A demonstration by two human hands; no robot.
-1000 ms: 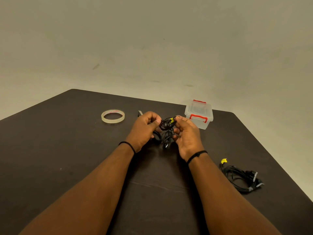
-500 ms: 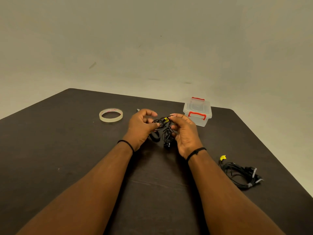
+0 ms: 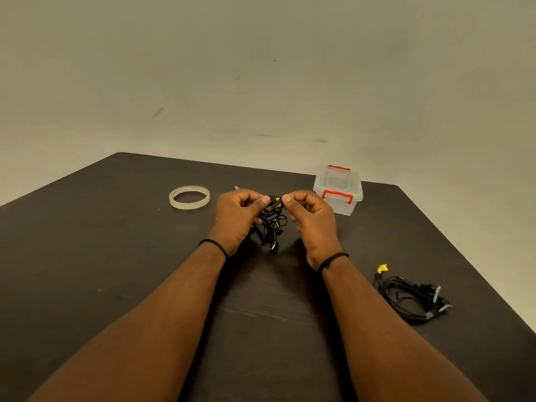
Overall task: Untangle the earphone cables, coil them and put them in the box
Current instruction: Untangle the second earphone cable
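Left hand (image 3: 236, 217): fingers pinch the tangled earphone cables (image 3: 271, 221)
Right hand (image 3: 311, 220): fingers pinch the same tangle, above mid-surface
Box (image 3: 338, 189): far edge, lid on
Tape roll (image 3: 189, 197): far left
Second cable bundle (image 3: 413, 295): right edge

place: plain room, maybe office | cues: dark table (image 3: 116, 256), bare wall (image 3: 261, 68)

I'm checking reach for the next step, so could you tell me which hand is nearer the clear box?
Right. The right hand sits just beside the clear box, to its near left; the left hand lies farther left, beyond the earphone tangle.
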